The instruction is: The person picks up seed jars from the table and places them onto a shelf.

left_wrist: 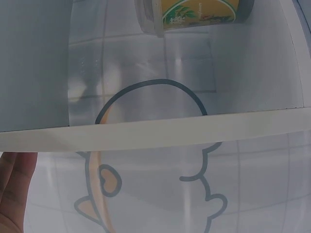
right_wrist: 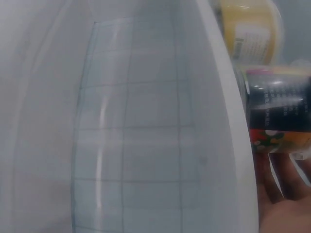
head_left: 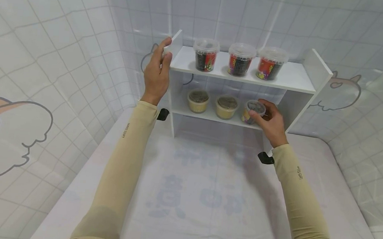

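Observation:
My left hand [head_left: 158,72] touches the outer face of the white shelf unit's left side panel [head_left: 176,46], fingers and thumb extended upward. The left wrist view shows its fingers [left_wrist: 17,184] straight, outside the panel's edge. At the right end of the lower shelf, my right hand [head_left: 272,123] holds a small lidded plastic cup [head_left: 247,115] between thumb and fingers. Its black label with red flowers shows in the right wrist view. Left of it on that shelf stand two yellow lidded cups, one in the middle [head_left: 226,109] and one farther left [head_left: 197,103].
Three clear-lidded cups with red and black labels, among them the leftmost [head_left: 206,57], stand along the upper shelf [head_left: 288,76]. The unit's right side panel [head_left: 318,73] rises beside my right hand. Tiled-pattern sheeting [head_left: 245,12] hangs behind, and a pale cloth [head_left: 204,224] covers the table.

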`<action>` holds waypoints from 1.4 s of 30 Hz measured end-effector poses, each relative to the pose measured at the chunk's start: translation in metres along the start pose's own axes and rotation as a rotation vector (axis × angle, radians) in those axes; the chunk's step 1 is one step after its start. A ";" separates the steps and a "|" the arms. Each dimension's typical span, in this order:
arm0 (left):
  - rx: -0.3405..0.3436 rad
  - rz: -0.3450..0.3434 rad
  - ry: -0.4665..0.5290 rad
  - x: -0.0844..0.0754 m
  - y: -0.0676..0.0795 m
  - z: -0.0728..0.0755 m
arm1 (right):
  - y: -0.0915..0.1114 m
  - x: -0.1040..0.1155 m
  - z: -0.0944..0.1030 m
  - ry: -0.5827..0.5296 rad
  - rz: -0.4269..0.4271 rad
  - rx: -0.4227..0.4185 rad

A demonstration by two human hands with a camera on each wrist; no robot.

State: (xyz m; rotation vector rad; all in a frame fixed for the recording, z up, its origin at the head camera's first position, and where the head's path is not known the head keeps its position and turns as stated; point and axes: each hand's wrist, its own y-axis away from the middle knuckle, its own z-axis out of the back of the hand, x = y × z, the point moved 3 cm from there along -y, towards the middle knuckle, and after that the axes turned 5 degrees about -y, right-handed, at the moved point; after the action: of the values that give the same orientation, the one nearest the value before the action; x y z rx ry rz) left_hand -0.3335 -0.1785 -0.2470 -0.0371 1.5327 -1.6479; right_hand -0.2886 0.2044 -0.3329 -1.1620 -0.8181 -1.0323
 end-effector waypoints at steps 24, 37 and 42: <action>0.007 -0.014 -0.018 -0.001 0.000 0.001 | -0.011 -0.017 -0.001 0.096 -0.101 0.010; 0.005 -0.074 -0.018 0.000 0.001 0.001 | 0.018 0.004 0.002 -0.067 0.191 -0.113; 0.007 -0.074 -0.014 0.001 0.000 0.001 | 0.038 0.011 0.003 -0.020 0.294 -0.180</action>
State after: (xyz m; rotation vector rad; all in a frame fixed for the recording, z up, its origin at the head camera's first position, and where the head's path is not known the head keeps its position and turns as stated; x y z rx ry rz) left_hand -0.3341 -0.1797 -0.2474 -0.1023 1.5315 -1.7070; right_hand -0.2492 0.2077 -0.3344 -1.4007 -0.5567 -0.8632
